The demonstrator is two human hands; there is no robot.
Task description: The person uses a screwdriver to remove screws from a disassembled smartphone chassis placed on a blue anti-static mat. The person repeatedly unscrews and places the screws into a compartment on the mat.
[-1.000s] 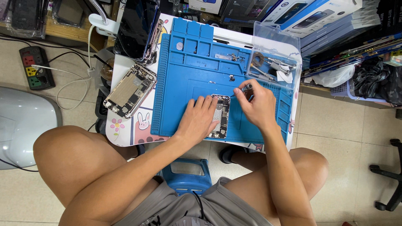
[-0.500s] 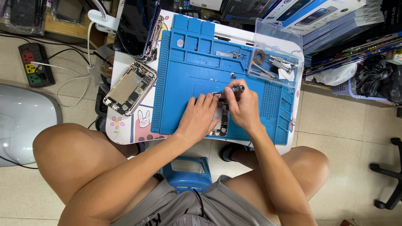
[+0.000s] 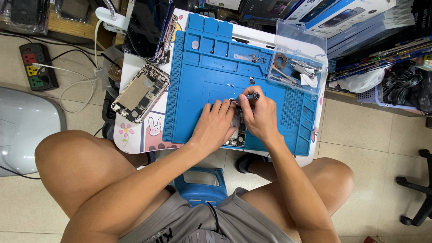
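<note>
Opened phone (image 3: 237, 130) lies on the blue mat (image 3: 198, 85) near its front edge, long axis running front to back. Left hand (image 3: 215, 123), fingers together, presses flat on its left side. Right hand (image 3: 257, 114) pinches a small screwdriver (image 3: 245, 97), lying crosswise, tip at the phone's far end.
</note>
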